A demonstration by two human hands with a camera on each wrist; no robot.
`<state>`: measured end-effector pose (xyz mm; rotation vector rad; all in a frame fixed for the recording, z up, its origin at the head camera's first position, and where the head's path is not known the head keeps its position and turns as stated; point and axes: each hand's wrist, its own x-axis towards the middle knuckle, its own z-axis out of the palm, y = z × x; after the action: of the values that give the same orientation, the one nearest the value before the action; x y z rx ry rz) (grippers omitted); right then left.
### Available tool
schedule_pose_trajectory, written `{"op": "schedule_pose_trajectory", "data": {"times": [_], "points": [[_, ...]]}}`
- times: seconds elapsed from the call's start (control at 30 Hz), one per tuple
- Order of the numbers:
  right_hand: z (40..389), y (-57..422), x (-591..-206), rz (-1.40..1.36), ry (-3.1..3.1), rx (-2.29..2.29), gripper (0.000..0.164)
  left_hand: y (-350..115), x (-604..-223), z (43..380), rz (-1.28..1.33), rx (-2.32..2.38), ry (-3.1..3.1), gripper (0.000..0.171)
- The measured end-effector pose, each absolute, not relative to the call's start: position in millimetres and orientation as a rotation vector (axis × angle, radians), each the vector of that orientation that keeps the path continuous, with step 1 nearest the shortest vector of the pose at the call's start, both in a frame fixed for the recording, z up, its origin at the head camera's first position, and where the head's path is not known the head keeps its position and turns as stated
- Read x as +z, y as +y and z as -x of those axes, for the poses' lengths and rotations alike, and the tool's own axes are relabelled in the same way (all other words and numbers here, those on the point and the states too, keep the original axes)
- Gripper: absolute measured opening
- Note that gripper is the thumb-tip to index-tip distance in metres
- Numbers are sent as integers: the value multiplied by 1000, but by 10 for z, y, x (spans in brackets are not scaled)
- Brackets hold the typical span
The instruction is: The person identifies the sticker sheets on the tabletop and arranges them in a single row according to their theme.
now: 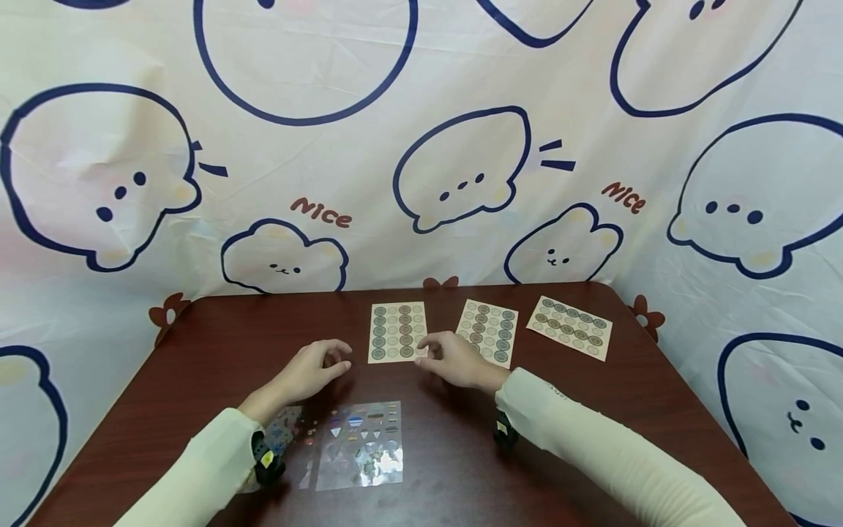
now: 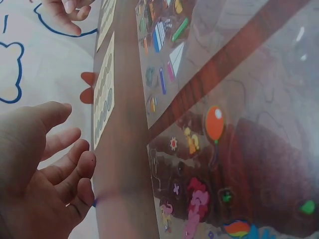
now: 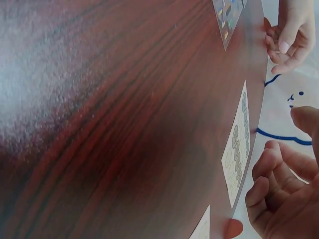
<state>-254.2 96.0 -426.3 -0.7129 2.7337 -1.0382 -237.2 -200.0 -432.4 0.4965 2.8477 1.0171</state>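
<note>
My left hand (image 1: 308,373) hovers over the table behind a clear sticker sheet (image 1: 336,462), its fingers loosely bent and nothing between them. Small colourful stickers, among them an orange balloon (image 2: 215,124), show up close in the left wrist view. To the right, my right hand (image 1: 456,360) hangs with relaxed, slightly curled fingers and holds nothing. In the head view it overlaps the near edges of the left cream card (image 1: 393,331) and the middle cream card (image 1: 498,331). Both carry rows of printed round patterns. I cannot tell whether it touches either card.
A third cream card (image 1: 571,328) lies tilted at the back right of the dark wooden table (image 1: 474,468). Another sticker sheet (image 1: 287,424) lies partly under my left forearm. A printed cloth (image 1: 369,176) hangs behind the table.
</note>
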Motion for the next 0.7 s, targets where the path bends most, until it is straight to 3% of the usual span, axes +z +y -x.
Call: {"op": "schedule_pose_trajectory", "data": {"times": [0.7], "points": [[2895,947,-4327,647,2729,-1054,31,-1787,-4396,2718,-405,972,2876,37]]}}
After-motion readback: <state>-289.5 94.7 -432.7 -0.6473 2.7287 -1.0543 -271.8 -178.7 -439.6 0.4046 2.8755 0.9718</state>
